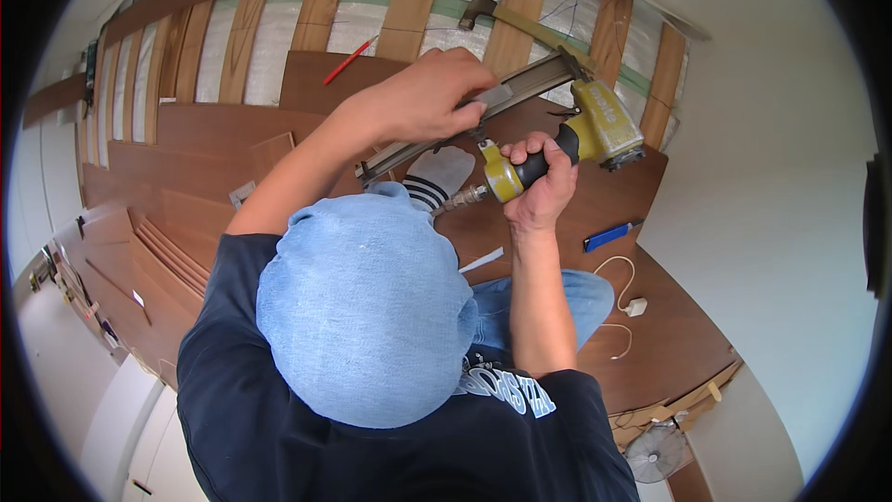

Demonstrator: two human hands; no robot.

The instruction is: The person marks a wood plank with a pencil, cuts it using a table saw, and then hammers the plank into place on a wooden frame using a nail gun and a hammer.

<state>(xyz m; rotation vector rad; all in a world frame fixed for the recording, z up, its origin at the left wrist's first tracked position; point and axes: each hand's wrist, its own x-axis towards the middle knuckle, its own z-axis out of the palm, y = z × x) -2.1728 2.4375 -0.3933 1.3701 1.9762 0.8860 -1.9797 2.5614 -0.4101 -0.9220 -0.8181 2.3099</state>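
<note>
The right hand [544, 184] grips the black handle of the yellow-green nail gun [609, 125], whose head lies just ahead and to the right of that hand; the left hand [437, 98] is closed, thumb against fingers, on a pale strip [495, 96] over the long metal magazine [528, 84], which slants from the gun's head down past the left hand's near side; what the strip is remains hard to tell, as the fingers cover part of it, though it may well be a clip of fasteners.

The step in hand looks like tending the magazine; to do it well, the right hand should hold the gun firm and level, fingers off the trigger, so that the left hand alone makes the fine movement; the strip is best kept in line with the rail and laid in squarely, since a tilted one would likely jam; the air is better cut at the metal fitting [462, 198], just left of the right hand, while fingers work this near the mechanism; the socked foot [441, 172] sits below the left hand, close under the rail, so the nose should point away from it; the hammer [478, 7], beyond the left hand, and the blue cutter [609, 237], right of and nearer than the right hand, lie well apart.
</note>
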